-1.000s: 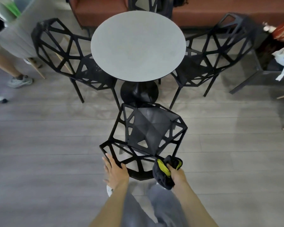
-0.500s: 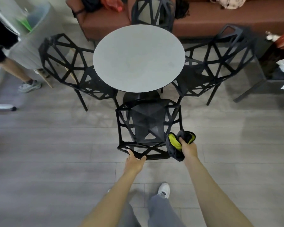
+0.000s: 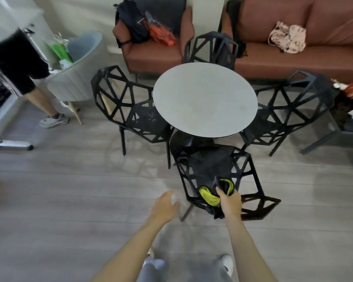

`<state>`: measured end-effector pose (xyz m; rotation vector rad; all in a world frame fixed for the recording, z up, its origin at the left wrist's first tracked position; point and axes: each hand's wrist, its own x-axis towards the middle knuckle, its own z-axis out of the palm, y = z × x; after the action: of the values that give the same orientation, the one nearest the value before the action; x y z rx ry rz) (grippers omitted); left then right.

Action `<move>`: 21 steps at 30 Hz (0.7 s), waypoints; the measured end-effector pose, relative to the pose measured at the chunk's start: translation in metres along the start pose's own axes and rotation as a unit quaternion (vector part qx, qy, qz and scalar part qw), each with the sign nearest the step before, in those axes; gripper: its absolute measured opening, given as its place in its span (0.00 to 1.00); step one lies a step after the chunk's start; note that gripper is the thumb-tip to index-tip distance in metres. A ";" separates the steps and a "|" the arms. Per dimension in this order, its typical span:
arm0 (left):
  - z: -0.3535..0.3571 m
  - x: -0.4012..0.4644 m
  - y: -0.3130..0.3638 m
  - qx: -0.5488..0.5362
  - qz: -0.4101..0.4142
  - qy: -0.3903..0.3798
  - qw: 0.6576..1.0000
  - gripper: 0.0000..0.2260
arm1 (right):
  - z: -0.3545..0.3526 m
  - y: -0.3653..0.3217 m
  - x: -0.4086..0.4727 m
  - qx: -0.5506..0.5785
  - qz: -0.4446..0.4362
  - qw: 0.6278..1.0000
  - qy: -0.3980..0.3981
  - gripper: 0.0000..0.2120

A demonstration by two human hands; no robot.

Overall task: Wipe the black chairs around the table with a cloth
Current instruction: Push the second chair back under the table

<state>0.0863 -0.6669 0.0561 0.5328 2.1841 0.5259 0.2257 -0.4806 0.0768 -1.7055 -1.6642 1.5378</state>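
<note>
Right hand gripping black-and-yellow cloth against the backrest of the nearest black chair, tucked at the round grey table's near edge; left hand blurred, fingers loosely apart, holding nothing

Matt black lattice chair, soft cloth, matt grey tabletop
</note>
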 end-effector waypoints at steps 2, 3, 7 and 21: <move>-0.036 -0.001 -0.029 0.029 0.002 0.011 1.000 0.27 | 0.036 -0.011 -0.021 0.000 -0.017 1.000 -0.012 0.14; -0.053 -0.003 -0.042 0.041 -0.001 0.017 0.999 0.26 | 0.052 -0.018 -0.030 -0.002 -0.024 0.999 -0.022 0.14; -0.113 -0.002 -0.091 0.022 -0.018 0.049 0.998 0.25 | 0.114 -0.051 -0.054 -0.016 -0.054 0.996 -0.062 0.10; -0.304 0.108 -0.159 -0.024 -0.067 0.118 0.990 0.20 | 0.342 -0.141 0.004 -0.066 -0.070 0.986 -0.139 0.12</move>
<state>-0.2472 -0.7981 0.0836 0.3069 2.4048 0.5902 -0.1277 -0.5882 0.0583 -1.4490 -2.0176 1.6941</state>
